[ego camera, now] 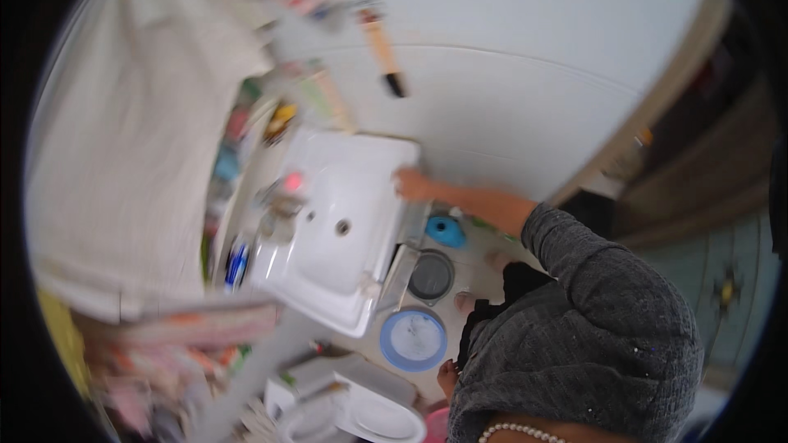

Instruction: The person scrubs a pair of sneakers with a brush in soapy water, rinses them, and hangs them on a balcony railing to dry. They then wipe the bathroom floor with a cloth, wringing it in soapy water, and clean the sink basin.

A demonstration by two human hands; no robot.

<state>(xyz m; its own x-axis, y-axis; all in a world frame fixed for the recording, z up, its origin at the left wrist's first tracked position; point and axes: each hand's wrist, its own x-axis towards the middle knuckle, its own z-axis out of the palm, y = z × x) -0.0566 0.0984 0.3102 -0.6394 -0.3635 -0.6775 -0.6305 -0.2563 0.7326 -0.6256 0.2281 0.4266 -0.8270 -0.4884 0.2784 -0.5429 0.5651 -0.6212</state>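
My right hand (414, 184) is at the front right corner of a white ceramic washbasin (369, 197), its fingers curled and blurred. Whether it touches the rim or holds something small is unclear. Low beside my body, my left hand (448, 378) shows only in part, with its fingers bent inward; my grey top covers the rest. A faucet (277, 215) stands at the basin's back edge near a bright pink spot. Under the front of the basin, a cabinet door (399, 277) stands swung outward.
On the floor are a blue basin (385, 344) with whitish contents, a grey basin (431, 275) and a blue plastic item (446, 231). A white toilet (381, 415) is at lower left. A wood-handled brush (383, 52) hangs on the wall. A pale cloth (129, 135) covers the left side.
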